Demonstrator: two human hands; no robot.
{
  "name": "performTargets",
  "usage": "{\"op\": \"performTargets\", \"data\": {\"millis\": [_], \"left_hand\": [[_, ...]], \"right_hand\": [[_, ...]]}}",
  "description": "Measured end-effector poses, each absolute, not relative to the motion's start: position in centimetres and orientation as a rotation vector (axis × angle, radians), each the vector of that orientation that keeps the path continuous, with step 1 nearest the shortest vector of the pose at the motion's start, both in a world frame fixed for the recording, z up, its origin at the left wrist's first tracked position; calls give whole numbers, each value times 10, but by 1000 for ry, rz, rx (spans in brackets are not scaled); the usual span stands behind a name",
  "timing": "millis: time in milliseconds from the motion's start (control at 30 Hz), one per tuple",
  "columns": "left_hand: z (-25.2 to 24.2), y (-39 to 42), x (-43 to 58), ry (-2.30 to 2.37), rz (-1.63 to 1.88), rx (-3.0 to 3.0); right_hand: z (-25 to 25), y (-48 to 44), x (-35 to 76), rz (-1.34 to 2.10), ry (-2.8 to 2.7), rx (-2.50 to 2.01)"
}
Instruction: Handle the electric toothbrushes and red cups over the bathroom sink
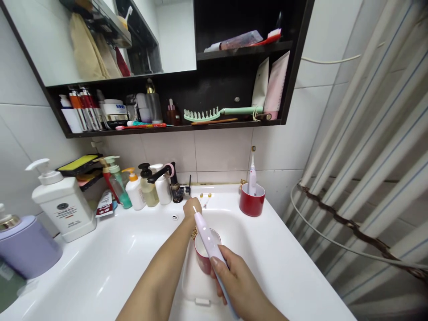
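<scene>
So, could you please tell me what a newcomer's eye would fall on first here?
Most likely the pale purple toothbrush handle, bare of its brush head, held by the right hand over the sink. Next, perhaps, the red cup on the sink's back right corner, with another toothbrush standing in it. Above, the mint-green hairbrush stands out against the dark shelf.

Behind the toothbrush handle (207,238) in my right grip (236,276), one cup (201,262) sits in the sink (137,254); my left grip (192,207) is beside the faucet (174,185). Bottles (149,191) stand left of the faucet; another cup (251,204) sits right, on the surface (287,258).
</scene>
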State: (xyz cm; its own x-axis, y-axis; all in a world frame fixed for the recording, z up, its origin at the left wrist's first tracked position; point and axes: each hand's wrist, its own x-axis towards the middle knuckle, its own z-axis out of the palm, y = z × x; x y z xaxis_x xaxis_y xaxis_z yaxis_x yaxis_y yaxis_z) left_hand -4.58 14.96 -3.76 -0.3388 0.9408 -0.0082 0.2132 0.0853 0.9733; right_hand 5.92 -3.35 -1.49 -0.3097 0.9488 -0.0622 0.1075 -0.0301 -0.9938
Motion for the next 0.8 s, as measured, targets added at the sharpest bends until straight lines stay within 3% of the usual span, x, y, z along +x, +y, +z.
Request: {"op": "performTargets", "data": {"millis": [467, 800], "left_hand": [[-5, 43, -97, 1020, 1338, 454], [-6, 29, -85, 853, 1412, 316]], "right_hand": [[-32, -41, 47, 1413, -1675, -1282], [-31, -45, 41, 1395, -1686, -1333]]}}
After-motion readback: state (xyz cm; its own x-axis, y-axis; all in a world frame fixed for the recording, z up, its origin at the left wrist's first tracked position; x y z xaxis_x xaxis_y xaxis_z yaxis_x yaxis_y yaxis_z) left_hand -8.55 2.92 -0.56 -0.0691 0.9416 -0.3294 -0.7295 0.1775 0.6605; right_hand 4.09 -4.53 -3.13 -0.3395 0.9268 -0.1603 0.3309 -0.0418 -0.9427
